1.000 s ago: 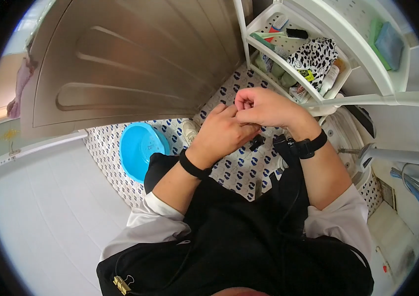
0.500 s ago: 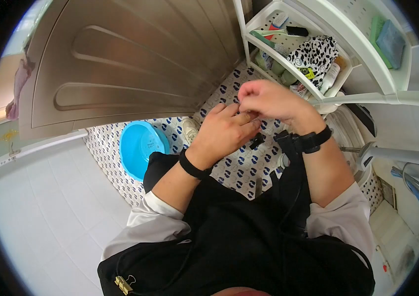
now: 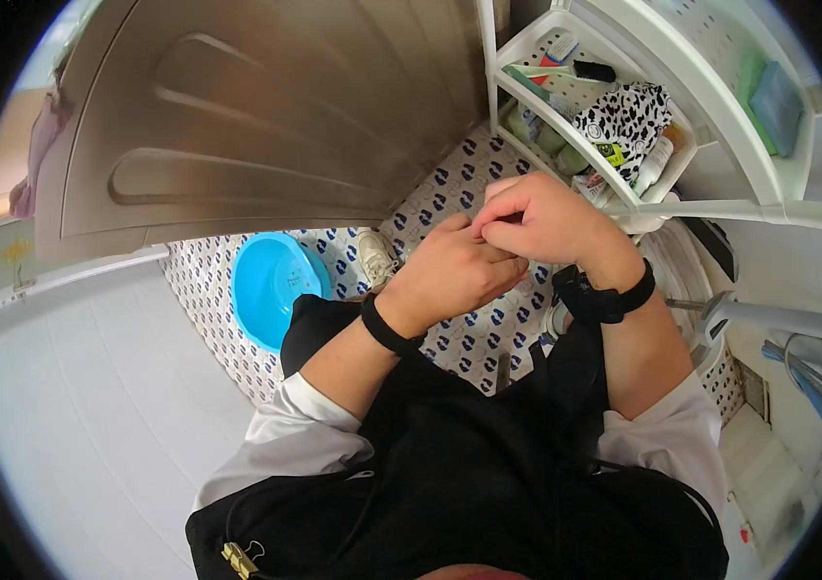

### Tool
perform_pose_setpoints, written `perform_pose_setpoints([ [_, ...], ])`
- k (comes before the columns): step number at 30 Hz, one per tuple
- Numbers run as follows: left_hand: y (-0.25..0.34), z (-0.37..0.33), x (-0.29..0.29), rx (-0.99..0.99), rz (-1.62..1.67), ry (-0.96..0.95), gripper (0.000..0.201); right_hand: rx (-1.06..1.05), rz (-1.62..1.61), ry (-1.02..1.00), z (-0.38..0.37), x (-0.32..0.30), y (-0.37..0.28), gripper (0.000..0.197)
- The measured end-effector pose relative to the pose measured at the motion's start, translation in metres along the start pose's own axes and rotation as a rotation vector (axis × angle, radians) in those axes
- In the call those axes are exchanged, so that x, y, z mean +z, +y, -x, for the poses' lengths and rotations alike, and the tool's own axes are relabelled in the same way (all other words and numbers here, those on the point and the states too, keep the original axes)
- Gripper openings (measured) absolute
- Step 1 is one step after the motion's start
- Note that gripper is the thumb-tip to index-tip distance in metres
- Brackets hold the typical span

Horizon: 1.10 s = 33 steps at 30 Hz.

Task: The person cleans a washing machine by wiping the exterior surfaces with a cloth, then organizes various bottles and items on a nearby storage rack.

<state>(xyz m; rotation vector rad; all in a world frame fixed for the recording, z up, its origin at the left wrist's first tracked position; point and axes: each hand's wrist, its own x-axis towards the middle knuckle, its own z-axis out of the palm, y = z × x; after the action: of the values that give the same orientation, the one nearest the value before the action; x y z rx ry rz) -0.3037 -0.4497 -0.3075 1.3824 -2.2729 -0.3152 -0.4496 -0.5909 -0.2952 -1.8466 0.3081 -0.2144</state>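
In front of my body, over the patterned floor, my two hands meet. My left hand [image 3: 457, 269] is closed, back upward, with its fingers bent and pointing right. Thumb and index finger of my right hand [image 3: 544, 220] come together in a pinch against the left hand's knuckles and fingertips. Whatever lies between the fingers, if anything, is hidden. A black band [image 3: 390, 327] circles my left wrist, and a black strap with a small device [image 3: 604, 293] sits on the right one. Below them hangs a black apron [image 3: 469, 454].
Left of my knees a light-blue plastic basin [image 3: 258, 300] stands on the floor. A brown panelled door [image 3: 266, 116] fills the far left. At the far right, a white corner shelf [image 3: 614, 179] holds brushes, bottles, a spotted bag and sponges [image 3: 774, 106]. A white shoe [image 3: 372, 256] shows beyond my left wrist.
My hands have shifted slightly right and toward me, still together. The left fingers are curled more, and a small dark item seen below them before is now covered. The view has tilted a little.
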Motion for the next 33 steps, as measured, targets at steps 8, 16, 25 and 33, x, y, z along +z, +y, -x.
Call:
perform_pose_setpoints([
  [8, -0.010, 0.005, -0.001, -0.056, -0.056, -0.096, 0.009, -0.022, 0.099, -0.030, -0.002, 0.008, 0.007, 0.021],
  [16, -0.006, 0.004, -0.002, -0.077, -0.062, -0.083, 0.011, 0.035, 0.039, -0.096, 0.003, 0.005, 0.004, 0.024],
  [25, 0.015, -0.002, 0.006, 0.046, 0.007, -0.051, 0.010, -0.085, -0.041, 0.055, -0.001, 0.000, -0.003, 0.013],
  [33, 0.016, -0.001, 0.006, 0.036, 0.050, -0.151, 0.029, -0.031, 0.085, -0.065, -0.001, 0.008, 0.003, 0.015],
])
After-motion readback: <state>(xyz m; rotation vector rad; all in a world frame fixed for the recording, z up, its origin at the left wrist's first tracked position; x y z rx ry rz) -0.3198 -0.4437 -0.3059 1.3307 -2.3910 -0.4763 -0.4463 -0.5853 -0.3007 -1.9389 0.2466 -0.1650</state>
